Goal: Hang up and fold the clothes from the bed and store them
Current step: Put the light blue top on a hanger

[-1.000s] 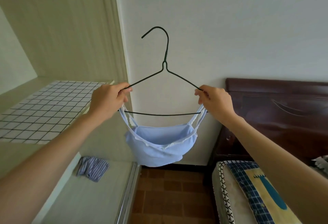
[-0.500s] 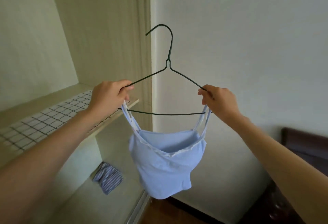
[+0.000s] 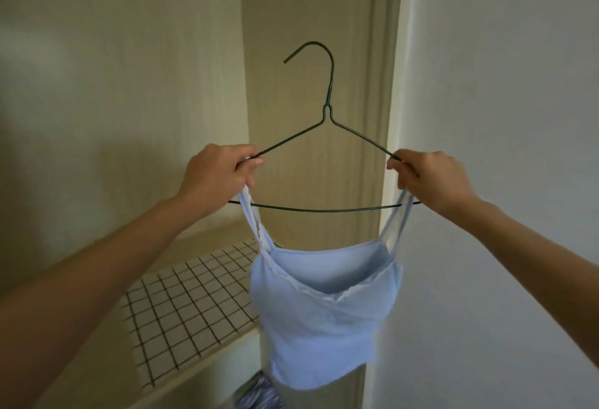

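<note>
The left hand [image 3: 216, 171] has its grip pinched on the left end of a dark wire hanger [image 3: 327, 162], thumb and curled fingers closed over the wire and the top's left strap. The right hand [image 3: 429, 178] pinches the right end the same way, over the right strap. The hanger is held upright in the air, hook pointing left, in front of an open wardrobe. A pale blue strappy top [image 3: 324, 318] hangs from it by both straps, well above the floor. The hanger's corners are hidden inside the hands. Behind on the left is a shelf [image 3: 181, 305] lined with checked paper. A striped cloth [image 3: 259, 397] at the bottom edge is cut off and blurred.
</note>
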Tool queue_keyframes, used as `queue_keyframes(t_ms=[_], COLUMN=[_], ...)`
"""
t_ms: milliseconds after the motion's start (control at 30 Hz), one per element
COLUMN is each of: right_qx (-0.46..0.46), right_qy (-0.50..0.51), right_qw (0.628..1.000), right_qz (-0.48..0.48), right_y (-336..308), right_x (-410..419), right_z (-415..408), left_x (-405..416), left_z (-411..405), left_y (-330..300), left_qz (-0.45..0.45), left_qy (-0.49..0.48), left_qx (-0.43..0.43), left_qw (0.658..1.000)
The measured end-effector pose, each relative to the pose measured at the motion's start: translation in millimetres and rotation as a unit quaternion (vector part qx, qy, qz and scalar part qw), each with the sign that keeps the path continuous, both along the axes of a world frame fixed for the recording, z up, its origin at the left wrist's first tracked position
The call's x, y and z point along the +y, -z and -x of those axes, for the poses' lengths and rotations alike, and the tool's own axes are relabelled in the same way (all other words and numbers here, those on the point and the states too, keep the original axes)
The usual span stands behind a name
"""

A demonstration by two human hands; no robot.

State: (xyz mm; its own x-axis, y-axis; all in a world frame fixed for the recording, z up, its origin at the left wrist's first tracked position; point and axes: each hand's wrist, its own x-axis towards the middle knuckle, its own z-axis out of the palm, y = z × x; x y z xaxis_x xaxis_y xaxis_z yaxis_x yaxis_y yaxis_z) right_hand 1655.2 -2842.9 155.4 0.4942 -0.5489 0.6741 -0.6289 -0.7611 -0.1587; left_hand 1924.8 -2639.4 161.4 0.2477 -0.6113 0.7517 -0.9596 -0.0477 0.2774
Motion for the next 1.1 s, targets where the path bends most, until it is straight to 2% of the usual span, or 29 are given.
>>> queue_keyframes(t_ms=[267,500,633,700,800,967,1033,1100], right_qx=[-0.095,-0.195,-0.176,-0.147,-0.139,-0.057,-0.051,-0.069], right_qy=[-0.081,-0.139,-0.163,-0.222,-0.364,-0.455,-0.515,-0.572], right_qw=[0.989,0.969,0.969,0.964,0.917,0.856,0.796,0.719], right_qz=[0.085,0.063,0.052,0.025,-0.082,-0.237,-0.313,-0.387], right_y=[-82.8,-127.9,-156.5,-169.0,-184.4,-213.0,-220.1,-223.0], right_x=[-33.9,-56.5,-62.0,-69.0,-79.0,-89.5,-87.4,-81.2], right_z=[-97.5,-153.5,-176.7,-185.0,-190.1,-191.1,-193.8,-197.4], left_x=[1.7,-10.3,-17.2,-20.6,-24.6,-32.0,-34.8,-37.1], left_z=[-64.1,-104.1,-126.1,-139.1,-154.9,-167.7,-174.4,-181.8], left_y=[-100.7,-149.6,-169.8,-176.4,-180.0,-183.0,-185.8,-188.8], left_qz=[0.049,0.062,0.068,0.069,0.077,0.118,0.126,0.142], left_qy=[-0.068,-0.099,-0.121,-0.123,-0.110,-0.096,-0.094,-0.095], left_qx=[-0.028,-0.028,-0.004,0.015,0.046,0.095,0.111,0.123], left_qw=[0.996,0.993,0.990,0.990,0.990,0.984,0.981,0.978])
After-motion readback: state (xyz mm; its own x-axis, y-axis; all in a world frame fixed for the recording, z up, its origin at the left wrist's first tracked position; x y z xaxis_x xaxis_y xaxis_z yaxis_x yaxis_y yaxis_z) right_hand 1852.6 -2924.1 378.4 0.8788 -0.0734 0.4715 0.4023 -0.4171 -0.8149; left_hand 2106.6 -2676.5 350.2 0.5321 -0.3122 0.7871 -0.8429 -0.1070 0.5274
